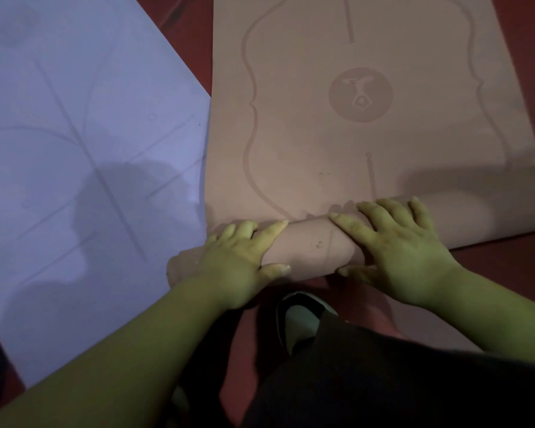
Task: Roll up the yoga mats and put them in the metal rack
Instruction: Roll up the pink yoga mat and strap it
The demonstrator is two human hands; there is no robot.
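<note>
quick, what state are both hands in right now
Left hand: open, fingers spread, pressing on the rolled part of the pink yoga mat.
Right hand: open, pressing on the same roll.

A dusty-pink yoga mat (368, 125) carries darker curved outlines and a round emblem — beside it, a lavender mat (74, 143) with faint lines, on dark red floor (525, 13).

L hand (233, 271) & R hand (408, 257) palms down, fingers (349, 228) spread.
</note>
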